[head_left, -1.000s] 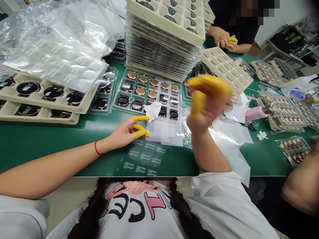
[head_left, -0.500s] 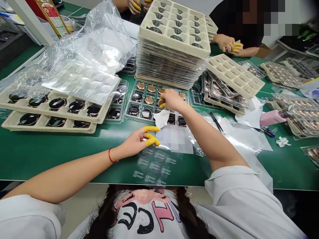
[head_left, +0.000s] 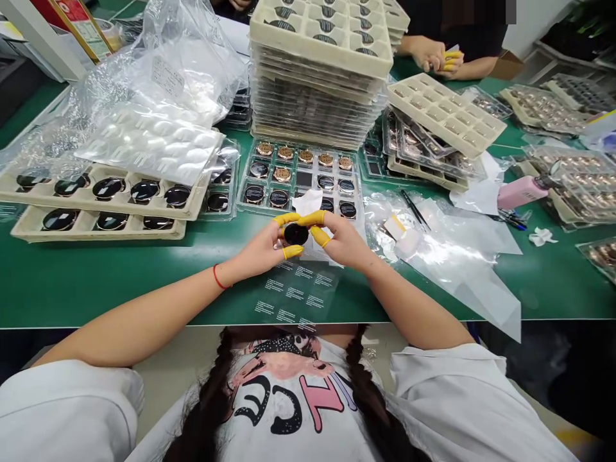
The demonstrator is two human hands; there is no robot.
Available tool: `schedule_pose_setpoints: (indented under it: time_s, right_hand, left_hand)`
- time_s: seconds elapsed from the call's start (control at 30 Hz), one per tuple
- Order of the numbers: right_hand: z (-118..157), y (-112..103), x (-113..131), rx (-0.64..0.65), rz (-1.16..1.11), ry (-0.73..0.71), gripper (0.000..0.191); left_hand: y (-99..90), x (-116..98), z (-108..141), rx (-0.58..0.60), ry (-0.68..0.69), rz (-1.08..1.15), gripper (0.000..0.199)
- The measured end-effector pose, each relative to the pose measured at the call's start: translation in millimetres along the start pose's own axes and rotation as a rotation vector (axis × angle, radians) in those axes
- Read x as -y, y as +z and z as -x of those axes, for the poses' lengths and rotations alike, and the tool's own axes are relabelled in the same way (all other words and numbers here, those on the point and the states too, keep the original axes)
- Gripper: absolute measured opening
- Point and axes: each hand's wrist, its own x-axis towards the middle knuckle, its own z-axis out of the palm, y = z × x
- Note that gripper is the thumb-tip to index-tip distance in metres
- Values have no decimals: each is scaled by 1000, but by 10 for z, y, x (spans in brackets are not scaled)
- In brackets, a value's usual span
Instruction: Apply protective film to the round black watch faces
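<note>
Between my two hands is a round black watch face, dark glass side up. My left hand, in yellow finger cots, closes on its left and lower rim. My right hand, also in yellow finger cots, has its fingers at the upper right rim. A white wipe rises just behind the fingers. Beyond it lies a clear compartment tray with gold-backed and black watch faces; one middle compartment is bare. Below my hands, a clear sheet of printed film labels lies on the green table.
A tall stack of trays stands behind the clear tray. Cream trays of black watch faces and plastic wrap are at left. Tweezers, plastic sheets and a pink bottle lie right. A co-worker's hands are at the back.
My right hand has come back from the tray toward me, bringing a watch face to my left hand. Its compartment is now bare. The whole view has shifted slightly.
</note>
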Motion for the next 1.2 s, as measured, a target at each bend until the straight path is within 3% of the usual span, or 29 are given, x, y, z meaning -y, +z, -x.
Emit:
schedule_pose_setpoints:
  time_s: [0.07,0.17,0.3,0.4,0.5,0.57,0.6,0.67,0.73,0.83,0.93,1.0,1.1,1.2]
  right_hand:
    - [4,-1,-6,-9,-84,60,11]
    - [8,-3,16,19,-89,89,19]
    - [67,85,131,56,176,-92,20]
    - [113,106,153,22,359,-259,12]
    - [111,-202,-113,-119,308,-255,12]
    - [111,-600,-445,-432,256,-56,17]
    - [117,-810,-620,-516,275,3,22]
    - [129,-1134,-905,-597,325,60,33]
    - [104,-1218,-1036,-619,378,84,39]
    - [-67,-875,-962,-538,423,117,28]
    - [-364,-341,-781,-354,429,141,23]
    - [-542,-115,-694,-242,488,206,22]
    - [-628,-69,-575,-157,576,272,7]
    - [-458,-160,-347,-208,495,86,3]
  left_hand:
    - [7,15,18,15,11,-46,75]
    - [34,17,45,39,31,-77,88]
    - [68,21,55,81,43,-75,94]
    - [73,19,51,64,76,-110,76]
    - [72,-31,62,1,8,-164,61]
    - [73,-89,81,-24,-80,-164,61]
    - [73,-119,93,-28,-107,-164,61]
    - [74,-169,114,-23,-116,-182,61]
    - [73,-195,127,-5,-109,-200,61]
    - [68,-189,123,19,-98,-193,60]
    - [61,-163,106,5,-89,-155,56]
    - [53,-154,95,-16,-93,-122,55]
    - [34,-151,84,-48,-88,-87,56]
    - [7,-150,73,-102,-61,-86,55]
